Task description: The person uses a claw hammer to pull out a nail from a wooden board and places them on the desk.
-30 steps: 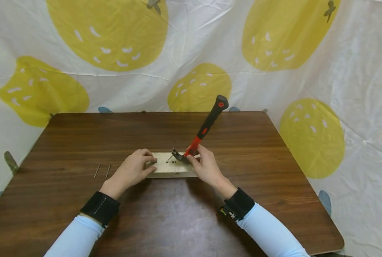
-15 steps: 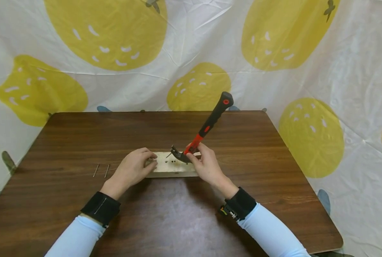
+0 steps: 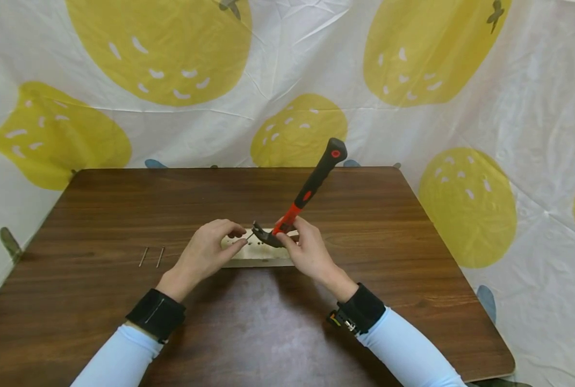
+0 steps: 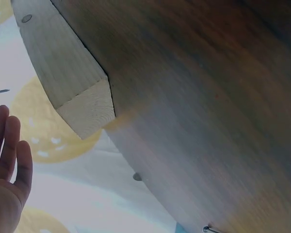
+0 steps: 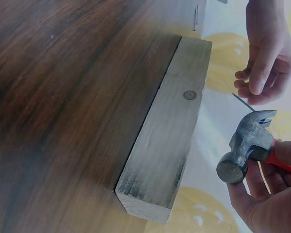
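Note:
My right hand (image 3: pixel 310 252) grips a claw hammer (image 3: pixel 318 177) near its head, with the black and red handle tilted up and away to the right. In the right wrist view a thin nail (image 5: pixel 242 102) sticks out from the hammer's claw, its point free. My left hand (image 3: pixel 202 252) is beside that nail, thumb and fingers parted around its tip; in the right wrist view they look close to it but not pinching it. Both hands are above a pale wooden block (image 3: pixel 263 263) lying on the table, with several dark holes or nail heads in its top.
Two loose nails, one left (image 3: pixel 144 257) and one right (image 3: pixel 160 257), lie on the brown table (image 3: pixel 278 333) left of the block. A white cloth with yellow fruit shapes (image 3: pixel 299 129) hangs behind the table's far edge.
My left hand has moved right, from the block's left end to the nail's tip. The hammer has lifted off the block and shifted slightly left, the nail coming with its claw.

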Demonstrator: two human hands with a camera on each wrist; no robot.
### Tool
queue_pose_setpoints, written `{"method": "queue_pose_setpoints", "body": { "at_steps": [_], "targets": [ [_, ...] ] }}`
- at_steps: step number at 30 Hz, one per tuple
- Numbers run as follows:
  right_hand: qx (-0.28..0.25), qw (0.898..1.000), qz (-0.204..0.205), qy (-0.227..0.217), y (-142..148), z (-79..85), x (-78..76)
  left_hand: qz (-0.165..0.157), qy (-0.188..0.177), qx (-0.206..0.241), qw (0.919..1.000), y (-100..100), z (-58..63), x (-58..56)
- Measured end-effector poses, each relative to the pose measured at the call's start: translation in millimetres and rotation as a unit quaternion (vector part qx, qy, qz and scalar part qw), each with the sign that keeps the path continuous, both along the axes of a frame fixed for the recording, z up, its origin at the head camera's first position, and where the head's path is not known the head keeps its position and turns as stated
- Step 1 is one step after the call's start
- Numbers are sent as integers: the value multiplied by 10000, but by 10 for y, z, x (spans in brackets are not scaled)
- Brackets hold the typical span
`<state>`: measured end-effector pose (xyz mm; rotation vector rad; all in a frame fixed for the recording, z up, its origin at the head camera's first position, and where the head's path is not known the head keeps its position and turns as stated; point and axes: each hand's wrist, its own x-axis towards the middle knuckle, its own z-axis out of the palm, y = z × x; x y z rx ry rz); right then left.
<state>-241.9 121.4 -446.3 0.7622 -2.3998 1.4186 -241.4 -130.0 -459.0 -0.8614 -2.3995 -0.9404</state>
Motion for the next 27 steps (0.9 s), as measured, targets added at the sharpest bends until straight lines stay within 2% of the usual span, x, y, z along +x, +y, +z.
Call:
{"method": "queue_pose_setpoints", "body": {
  "at_steps": [16, 27],
  "targets": [
    [-99, 9996, 159, -224, -42, 27, 33, -165, 196, 50, 9997, 38, -23, -26],
    [-67, 9993, 229, -300, -56, 23, 47, -8, 117, -79, 9999, 48, -43, -14]
  ]
}}
